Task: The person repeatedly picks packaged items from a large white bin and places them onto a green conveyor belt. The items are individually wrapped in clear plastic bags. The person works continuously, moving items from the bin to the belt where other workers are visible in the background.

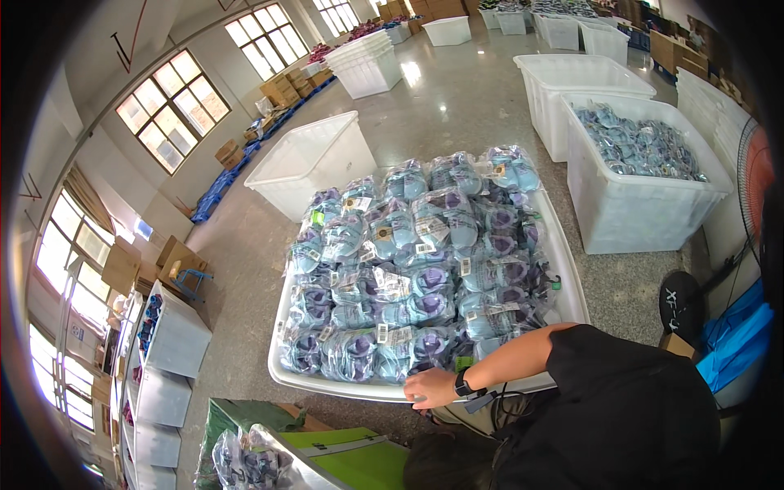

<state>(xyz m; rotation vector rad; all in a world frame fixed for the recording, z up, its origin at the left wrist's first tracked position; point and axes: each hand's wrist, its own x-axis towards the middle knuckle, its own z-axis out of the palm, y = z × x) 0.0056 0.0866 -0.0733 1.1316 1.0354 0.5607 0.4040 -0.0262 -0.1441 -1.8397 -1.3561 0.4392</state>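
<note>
My right hand rests at the near rim of a large white plastic bin, its fingers curled over the edge. A dark watch is on that wrist. The bin is heaped with light blue and purple clogs, packed in clear bags with white labels. Some bags lie in rough rows, and a few more are stacked higher at the far side. The nearest bagged clogs lie just beyond my fingers. My left hand is out of view.
Behind the bin stands another white bin. At right, a white bin holds more bagged clogs, near a fan. Bagged shoes and a bright green panel are at lower left. White bins line the left side.
</note>
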